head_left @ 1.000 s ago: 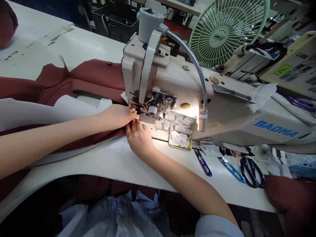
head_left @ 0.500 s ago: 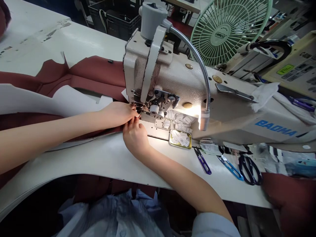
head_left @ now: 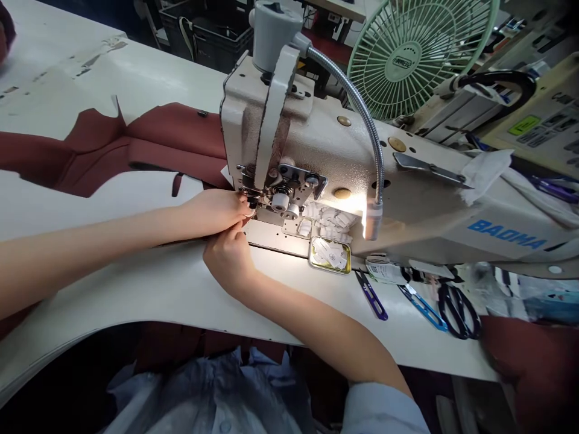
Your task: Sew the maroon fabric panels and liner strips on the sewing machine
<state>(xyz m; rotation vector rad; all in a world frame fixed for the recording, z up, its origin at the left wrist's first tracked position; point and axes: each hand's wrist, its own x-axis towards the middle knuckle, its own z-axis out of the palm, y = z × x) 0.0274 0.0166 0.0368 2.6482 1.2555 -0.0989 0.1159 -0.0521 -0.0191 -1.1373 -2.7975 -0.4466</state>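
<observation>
Two hands are meeting at the needle end of one machine (head_left: 312, 132). Left hand (head_left: 219, 211): fingers are bunching narrow by the needle. Right hand (head_left: 230, 256): fingers are curling close just below. Whether either is pinching cloth cannot be told; the fingertips are hiding it.

One red cloth (head_left: 176, 132) is lying on the worktop (head_left: 181, 295), left of the machine. Its long axis is running left to right, the right end pointing in under the machine head. One white layer (head_left: 113, 193) is lying along its near side.

One tin (head_left: 330, 270) is holding white labels (head_left: 330, 252), too many to count. Two snips are lying to its right, one purple (head_left: 371, 295), one blue (head_left: 423, 308), then one pair of black scissors (head_left: 459, 311). One fan (head_left: 402, 60) is standing behind.

Writing: the machine is bearing "BAOMA" in blue; the fan's badge is showing too small to read.
</observation>
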